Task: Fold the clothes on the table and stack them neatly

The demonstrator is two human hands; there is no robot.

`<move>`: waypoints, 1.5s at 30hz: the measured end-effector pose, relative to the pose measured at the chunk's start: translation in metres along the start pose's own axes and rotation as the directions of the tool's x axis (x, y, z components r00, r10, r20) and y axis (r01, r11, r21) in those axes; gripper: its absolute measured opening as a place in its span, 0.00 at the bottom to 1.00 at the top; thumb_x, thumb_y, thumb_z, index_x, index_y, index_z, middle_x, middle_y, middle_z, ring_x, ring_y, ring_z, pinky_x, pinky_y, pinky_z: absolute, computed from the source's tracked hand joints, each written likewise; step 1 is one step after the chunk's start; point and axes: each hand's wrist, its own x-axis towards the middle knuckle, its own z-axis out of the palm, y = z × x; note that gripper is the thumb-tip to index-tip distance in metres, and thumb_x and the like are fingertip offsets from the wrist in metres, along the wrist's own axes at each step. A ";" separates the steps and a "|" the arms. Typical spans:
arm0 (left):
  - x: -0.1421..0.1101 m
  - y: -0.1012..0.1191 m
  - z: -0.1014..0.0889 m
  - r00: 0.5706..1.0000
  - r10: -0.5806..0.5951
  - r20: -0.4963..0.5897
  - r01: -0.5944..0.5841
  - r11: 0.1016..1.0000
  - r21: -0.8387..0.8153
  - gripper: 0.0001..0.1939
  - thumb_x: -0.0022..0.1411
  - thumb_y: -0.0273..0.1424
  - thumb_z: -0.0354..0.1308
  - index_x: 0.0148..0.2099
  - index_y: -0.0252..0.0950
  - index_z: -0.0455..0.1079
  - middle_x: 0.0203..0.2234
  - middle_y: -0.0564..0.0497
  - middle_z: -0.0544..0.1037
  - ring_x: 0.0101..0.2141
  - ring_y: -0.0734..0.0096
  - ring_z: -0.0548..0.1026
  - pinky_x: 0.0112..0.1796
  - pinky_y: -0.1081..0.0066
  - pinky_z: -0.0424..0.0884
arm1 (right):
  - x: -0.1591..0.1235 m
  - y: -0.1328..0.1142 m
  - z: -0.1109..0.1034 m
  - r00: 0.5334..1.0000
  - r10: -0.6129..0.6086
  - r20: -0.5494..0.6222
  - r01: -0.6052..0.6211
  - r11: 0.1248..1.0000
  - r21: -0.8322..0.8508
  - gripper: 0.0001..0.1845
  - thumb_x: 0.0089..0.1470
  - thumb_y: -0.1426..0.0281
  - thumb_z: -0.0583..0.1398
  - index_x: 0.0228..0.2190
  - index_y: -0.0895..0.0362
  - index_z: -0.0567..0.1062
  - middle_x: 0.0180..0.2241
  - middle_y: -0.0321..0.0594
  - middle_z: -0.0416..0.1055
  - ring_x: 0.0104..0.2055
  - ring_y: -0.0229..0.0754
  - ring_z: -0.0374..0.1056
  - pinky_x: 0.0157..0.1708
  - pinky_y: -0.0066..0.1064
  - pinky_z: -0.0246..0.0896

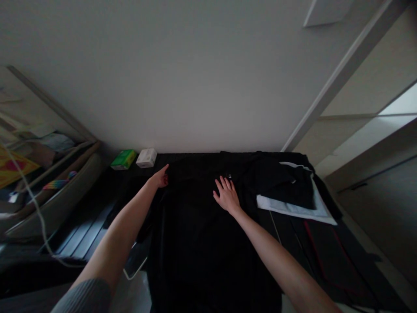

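Note:
A large black garment (208, 243) lies spread over the dark surface in front of me and hangs down toward me. At its upper left edge is my left hand (160, 177), one finger stretched out and the others curled in on the dark cloth. My right hand (226, 194) rests flat on the upper part of the garment, fingers spread, just below a small white tag mark (229, 176). Dim light hides most of the folds. To the right lies a folded black garment (286, 184) with white cloth (293, 208) showing under it.
A green box (124, 159) and a white box (146, 158) stand against the wall at the back left. Farther left is a fabric bin (87, 174) with mixed items, a white cable (35, 204) hanging before it. A red-edged dark item (335, 256) lies at the right.

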 end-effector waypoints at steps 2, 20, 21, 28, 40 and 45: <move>0.002 -0.002 0.003 1.000 -0.013 -0.017 0.013 1.000 0.020 0.18 0.60 0.45 0.57 0.27 0.38 0.59 0.15 0.57 0.59 0.16 0.75 0.59 0.16 0.76 0.59 | 0.000 -0.001 0.000 1.000 -0.002 0.004 0.002 1.000 -0.001 0.31 0.61 0.59 0.48 0.62 0.58 0.59 0.67 0.48 0.48 0.67 0.52 0.45 0.64 0.47 0.36; -0.011 0.048 0.085 0.615 0.750 -0.242 -0.707 0.661 0.252 0.15 0.64 0.43 0.50 0.44 0.36 0.66 0.43 0.46 0.73 0.47 0.63 0.70 0.46 0.67 0.68 | 0.001 -0.001 0.003 1.000 0.000 -0.008 0.000 1.000 0.018 0.30 0.61 0.61 0.49 0.61 0.59 0.60 0.66 0.49 0.49 0.67 0.53 0.45 0.64 0.49 0.34; -0.011 0.038 0.102 0.609 0.778 -0.154 -0.684 0.614 0.395 0.20 0.65 0.45 0.48 0.52 0.37 0.64 0.51 0.43 0.71 0.53 0.58 0.67 0.50 0.61 0.65 | 0.001 -0.001 0.004 1.000 0.002 -0.012 -0.001 1.000 0.017 0.30 0.61 0.61 0.49 0.61 0.58 0.60 0.66 0.48 0.50 0.67 0.53 0.44 0.64 0.49 0.34; -0.015 -0.071 0.122 0.779 0.603 0.174 -0.421 0.298 0.857 0.36 0.66 0.51 0.41 0.69 0.37 0.45 0.68 0.37 0.46 0.65 0.41 0.47 0.59 0.42 0.48 | 0.001 0.001 0.006 0.999 -0.008 -0.040 0.008 1.000 0.010 0.31 0.60 0.61 0.50 0.62 0.59 0.59 0.66 0.48 0.50 0.67 0.52 0.46 0.64 0.46 0.36; -0.116 -0.175 -0.014 0.682 0.650 0.336 -0.416 -0.033 0.909 0.21 0.67 0.36 0.46 0.57 0.31 0.62 0.46 0.40 0.74 0.48 0.56 0.71 0.46 0.60 0.66 | 0.001 -0.001 0.003 1.000 -0.028 -0.015 0.027 0.998 -0.059 0.37 0.61 0.62 0.51 0.66 0.43 0.42 0.66 0.42 0.50 0.67 0.52 0.46 0.62 0.48 0.41; -0.140 -0.183 -0.027 0.682 0.653 0.330 -0.526 0.123 0.841 0.09 0.63 0.34 0.51 0.41 0.34 0.68 0.40 0.43 0.73 0.43 0.60 0.71 0.45 0.64 0.67 | -0.001 -0.001 0.009 0.998 -0.012 0.066 0.021 0.991 -0.131 0.33 0.62 0.61 0.49 0.66 0.42 0.44 0.68 0.41 0.45 0.68 0.51 0.42 0.63 0.47 0.38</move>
